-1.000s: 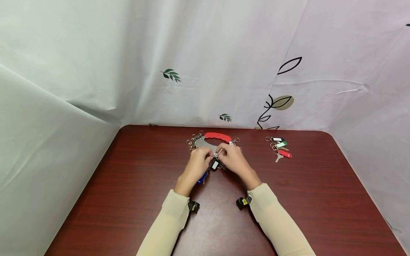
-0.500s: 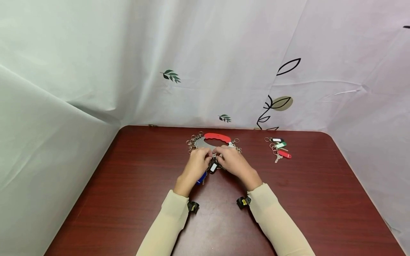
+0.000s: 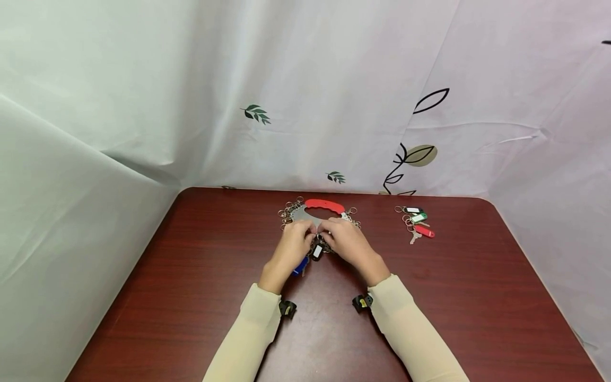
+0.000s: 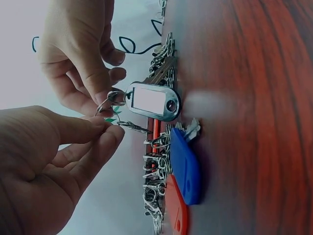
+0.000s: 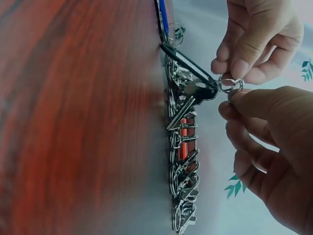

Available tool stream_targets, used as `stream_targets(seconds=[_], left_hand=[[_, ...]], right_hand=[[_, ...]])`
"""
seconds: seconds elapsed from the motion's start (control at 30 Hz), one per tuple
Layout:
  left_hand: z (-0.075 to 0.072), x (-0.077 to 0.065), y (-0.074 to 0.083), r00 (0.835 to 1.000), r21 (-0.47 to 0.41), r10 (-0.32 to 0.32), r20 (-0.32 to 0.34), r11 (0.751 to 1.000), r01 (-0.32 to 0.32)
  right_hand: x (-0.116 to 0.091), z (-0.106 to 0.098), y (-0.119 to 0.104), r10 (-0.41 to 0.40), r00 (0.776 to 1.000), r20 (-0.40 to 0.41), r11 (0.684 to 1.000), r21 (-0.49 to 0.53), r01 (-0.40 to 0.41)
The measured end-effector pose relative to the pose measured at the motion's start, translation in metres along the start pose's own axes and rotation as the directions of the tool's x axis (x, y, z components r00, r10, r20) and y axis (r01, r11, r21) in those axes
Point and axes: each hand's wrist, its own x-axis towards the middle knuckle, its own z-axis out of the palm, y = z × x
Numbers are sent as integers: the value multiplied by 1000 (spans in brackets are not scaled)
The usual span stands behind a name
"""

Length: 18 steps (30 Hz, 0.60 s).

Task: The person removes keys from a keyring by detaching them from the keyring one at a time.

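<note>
My left hand (image 3: pixel 292 245) and right hand (image 3: pixel 350 245) meet fingertip to fingertip at the front of a metal key holder plate (image 3: pixel 300 214) with a red handle (image 3: pixel 325 205). Thumb and fingers of both hands pinch one small key ring (image 5: pixel 236 84), one hand on each side. From this ring hangs a black key tag (image 4: pixel 153 101) with a white label; a key (image 4: pixel 161 71) shows beside it. A blue key tag (image 4: pixel 185 166) lies low by the left hand, and an orange-red tag (image 4: pixel 176 205) is near it. Fingertips partly cover the ring.
Small rings and clips (image 3: pixel 288 211) line the holder's edge. To the right on the brown table (image 3: pixel 453 286) lie a black tag (image 3: pixel 412 210), a green tag (image 3: pixel 419 217) and a red tag (image 3: pixel 424 231) with keys. A white curtain (image 3: pixel 305 79) stands behind.
The right fingertips have drawn slightly closer to the left ones. The black tag has shifted a little toward the person. The left hand stays nearly still.
</note>
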Motion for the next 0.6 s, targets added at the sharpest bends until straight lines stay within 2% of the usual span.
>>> stream_targets(seconds=[0.17,0.33,0.6], left_hand=[[-1,0,1,1000,-11,-2,-4,1000,2],[-1,-1,1,1000,16,6,5,1000,-6],[0,-2,0,999,23,42,-2,999,-42]], right_hand=[[0,2,0,18,999,-40,1000,-13,-19],[0,2,-1,50,997,-60,999,-8,-50],[0,4,-4,127,986,-107,992,19,-126]])
